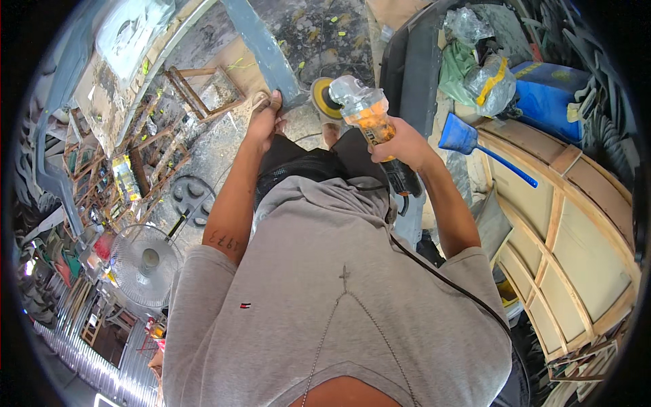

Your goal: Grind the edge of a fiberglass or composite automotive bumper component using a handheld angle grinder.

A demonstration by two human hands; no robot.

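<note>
My right hand [401, 146] is wrapped round the body of an angle grinder [375, 121] with an orange and black casing. Its metallic-looking head points away from me, and a round yellow and dark disc [325, 99] sits at the left of that head. The disc is apart from a long grey-blue strip [261, 51], which runs from the far edge down toward my legs. At the strip's near end, my left hand [264, 119] grips its left corner; some of the fingers are hidden. A black cord [451, 286] passes over my shirt on the right.
A standing fan [145, 264] is at the left, near a pile of wooden frames [203, 91]. To the right lie a blue scoop-shaped tool [461, 134], a large wood-framed panel [542, 230], plastic bags [489, 81] and a blue container [553, 95]. A dark curved panel [413, 74] stands beside the grinder.
</note>
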